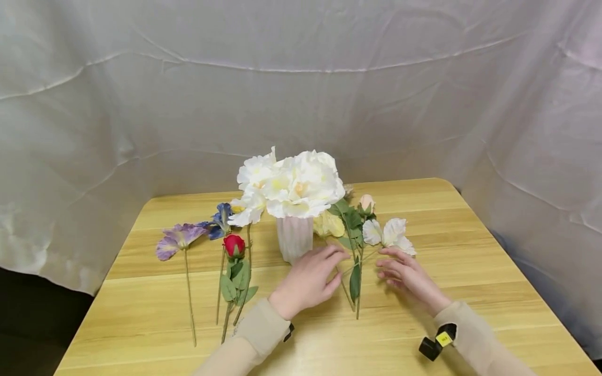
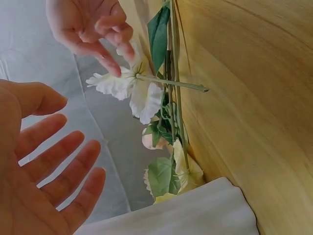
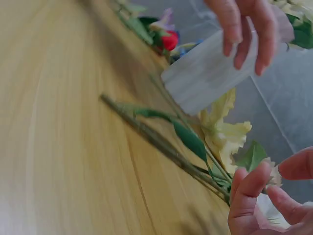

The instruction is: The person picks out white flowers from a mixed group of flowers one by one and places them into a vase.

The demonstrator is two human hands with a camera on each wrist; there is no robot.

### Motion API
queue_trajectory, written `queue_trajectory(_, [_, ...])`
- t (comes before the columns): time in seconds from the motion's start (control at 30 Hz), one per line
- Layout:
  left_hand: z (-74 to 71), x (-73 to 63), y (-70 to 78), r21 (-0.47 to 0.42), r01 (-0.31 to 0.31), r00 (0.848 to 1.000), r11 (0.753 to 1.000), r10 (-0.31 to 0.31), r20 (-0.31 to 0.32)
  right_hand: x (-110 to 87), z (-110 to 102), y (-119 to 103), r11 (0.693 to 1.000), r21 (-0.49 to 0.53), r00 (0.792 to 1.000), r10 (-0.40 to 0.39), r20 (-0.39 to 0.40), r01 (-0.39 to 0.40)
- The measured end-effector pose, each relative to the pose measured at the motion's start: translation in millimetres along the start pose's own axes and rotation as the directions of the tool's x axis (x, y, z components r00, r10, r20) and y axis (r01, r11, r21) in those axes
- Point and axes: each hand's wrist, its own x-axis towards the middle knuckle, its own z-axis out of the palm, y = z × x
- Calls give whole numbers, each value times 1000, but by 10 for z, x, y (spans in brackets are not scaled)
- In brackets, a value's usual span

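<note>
On the table stands a white ribbed vase full of large white flowers. Just in front of it, to the right, hovers my left hand, palm inward, fingers spread and holding nothing. My right hand is at a white flower, its loosely bent fingertips overlapping the petals in the left wrist view. That flower's short stem points toward the left hand and crosses the longer stems. Under the vase's right side lies a yellow flower. Beside it is a pale pink rose.
Left of the vase lie a red rose, a purple flower and a blue flower, stems toward the front. Grey cloth hangs behind the wooden table.
</note>
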Motion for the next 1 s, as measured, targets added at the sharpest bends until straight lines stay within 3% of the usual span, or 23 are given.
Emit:
queue_trajectory(0.2, [11, -13, 2, 0, 8, 1000, 1000, -8, 7, 69, 29, 33, 976, 192, 995, 95, 39, -101])
queue_trajectory(0.37, [5, -23, -4, 1, 3, 1000, 1000, -3, 3, 154, 25, 59, 953, 285, 994, 85, 71, -102])
queue_trajectory(0.67, [-11, -50, -24, -4, -10, 1000, 1000, 10, -27, 208, 8, 82, 851, 514, 992, 59, 109, -106])
queue_trajectory(0.83, [-46, -55, -35, -18, -11, 999, 1000, 10, -36, 208, 44, 74, 830, 554, 997, 36, 64, -65])
queue_trajectory(1.0, [-111, -35, -44, -24, -33, 996, 999, 32, -78, 201, 92, 56, 822, 567, 995, 94, -34, -58])
